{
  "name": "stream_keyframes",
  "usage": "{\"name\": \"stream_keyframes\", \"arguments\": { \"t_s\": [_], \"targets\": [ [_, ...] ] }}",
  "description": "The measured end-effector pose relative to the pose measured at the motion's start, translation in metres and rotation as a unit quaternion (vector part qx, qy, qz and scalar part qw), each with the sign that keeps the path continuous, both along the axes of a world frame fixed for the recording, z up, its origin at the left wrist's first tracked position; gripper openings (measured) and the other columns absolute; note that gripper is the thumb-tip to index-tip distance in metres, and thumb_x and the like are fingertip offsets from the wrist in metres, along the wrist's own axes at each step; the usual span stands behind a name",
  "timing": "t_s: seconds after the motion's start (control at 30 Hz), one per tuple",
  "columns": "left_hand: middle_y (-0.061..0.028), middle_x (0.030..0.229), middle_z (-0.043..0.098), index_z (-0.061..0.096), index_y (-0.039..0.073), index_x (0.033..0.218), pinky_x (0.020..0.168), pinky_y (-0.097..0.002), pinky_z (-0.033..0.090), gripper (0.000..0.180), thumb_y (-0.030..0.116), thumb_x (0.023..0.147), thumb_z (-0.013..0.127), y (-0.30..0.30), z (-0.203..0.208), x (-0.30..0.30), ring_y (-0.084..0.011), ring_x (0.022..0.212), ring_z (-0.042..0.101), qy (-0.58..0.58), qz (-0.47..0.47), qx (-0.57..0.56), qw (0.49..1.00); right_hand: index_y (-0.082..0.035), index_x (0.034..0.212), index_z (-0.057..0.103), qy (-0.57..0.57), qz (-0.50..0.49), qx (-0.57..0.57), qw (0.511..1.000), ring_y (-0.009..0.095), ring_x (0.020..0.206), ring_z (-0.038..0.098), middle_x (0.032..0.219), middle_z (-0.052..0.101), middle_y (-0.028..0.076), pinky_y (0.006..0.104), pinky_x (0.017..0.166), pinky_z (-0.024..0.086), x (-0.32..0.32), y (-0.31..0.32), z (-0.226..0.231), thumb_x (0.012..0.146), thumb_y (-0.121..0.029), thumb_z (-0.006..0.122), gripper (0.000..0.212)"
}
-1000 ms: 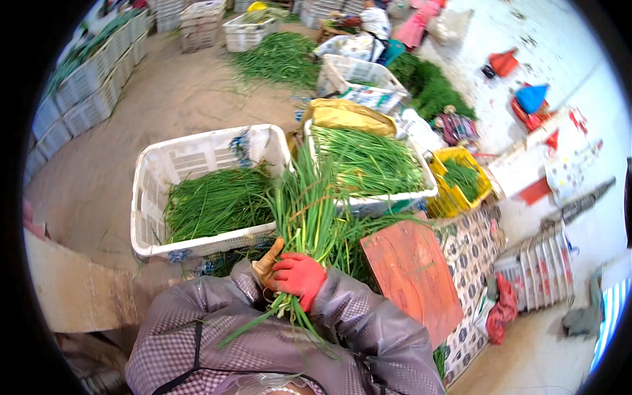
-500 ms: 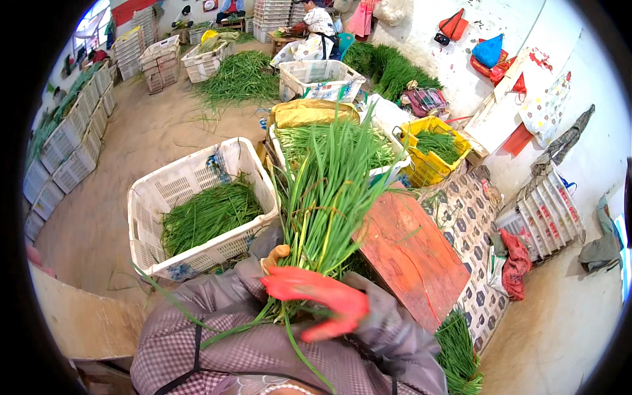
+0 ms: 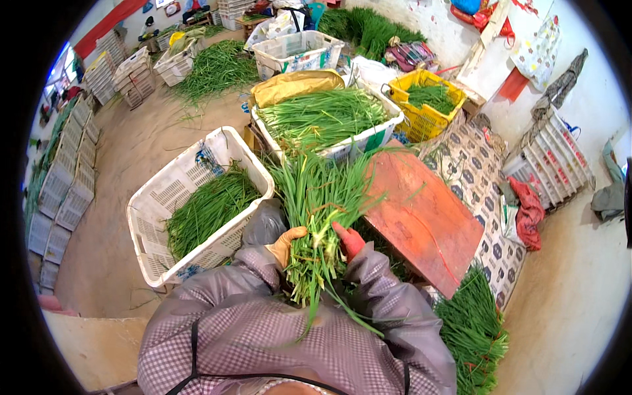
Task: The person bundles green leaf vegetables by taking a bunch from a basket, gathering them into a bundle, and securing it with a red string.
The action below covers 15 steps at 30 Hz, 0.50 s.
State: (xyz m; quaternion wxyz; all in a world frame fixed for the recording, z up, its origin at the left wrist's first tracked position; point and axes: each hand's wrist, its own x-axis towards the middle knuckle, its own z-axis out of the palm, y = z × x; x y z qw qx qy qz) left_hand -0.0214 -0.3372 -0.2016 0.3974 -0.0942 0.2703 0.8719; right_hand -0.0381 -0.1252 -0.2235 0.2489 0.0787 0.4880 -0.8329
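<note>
A thick bunch of green chives [image 3: 320,191] lies in front of me, leaves pointing away and pale, ragged stem ends hanging toward my chest. My left hand [image 3: 286,245], in a tan glove, is closed on the bunch's left side, thumb on top. On the opposite side my right hand [image 3: 350,238], in a red glove, grips it too, thumb over the stems. The fingers of both hands are mostly hidden under the leaves. A few long loose leaves trail from the stem ends over my checked apron [image 3: 263,336].
A white crate [image 3: 146,220] partly filled with chives stands at my left. Ahead is a fuller white crate [image 3: 393,126], with a yellow crate [image 3: 421,125] beyond. A reddish board [image 3: 421,217] lies at my right, near tied chive bundles [image 3: 471,329]. Stacked crates [image 3: 62,191] line the far left.
My right hand, blurred across the stems before, now grips the bunch's right side. The bunch has tipped lower, its stem ends now showing toward me. The whole view has shifted slightly.
</note>
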Motion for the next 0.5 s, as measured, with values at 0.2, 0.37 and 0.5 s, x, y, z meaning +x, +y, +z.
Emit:
{"name": "stream_keyframes", "arguments": {
  "t_s": [0.2,0.37,0.5],
  "targets": [
    [-0.0179,0.120,0.062,0.053,0.001,0.129,0.095,-0.0462,0.049,0.056,0.027,0.081,0.064,-0.022,0.009,0.000,-0.0324,0.105,0.063,0.000,-0.058,0.028,0.998,-0.001,0.140,0.034,0.258,0.021,0.224,0.940,0.027,0.120,0.052,0.131,0.053,0.016,0.0393,0.104,0.038,0.007,-0.018,0.044,0.092,-0.022,0.057,0.058],
    [-0.0198,0.124,0.058,0.042,0.002,0.138,0.098,-0.0477,0.048,0.078,0.029,0.072,0.072,-0.052,0.027,0.015,-0.0338,0.110,0.060,0.071,-0.028,0.050,0.996,-0.002,0.147,0.022,0.499,0.050,0.386,0.774,0.040,0.143,0.014,0.153,0.019,0.024,0.0542,0.114,0.008,0.017,-0.051,0.054,0.091,-0.050,0.043,0.076],
    [-0.0171,0.131,0.054,0.038,0.004,0.141,0.094,-0.0487,0.051,0.090,0.033,0.066,0.079,-0.064,0.039,0.034,-0.0326,0.112,0.059,0.144,0.050,-0.058,0.987,-0.005,0.148,0.024,0.488,0.068,0.458,0.740,0.040,0.142,0.015,0.153,0.018,0.023,0.0511,0.115,0.012,0.019,-0.067,0.057,0.091,-0.055,0.041,0.078]
  ]
}}
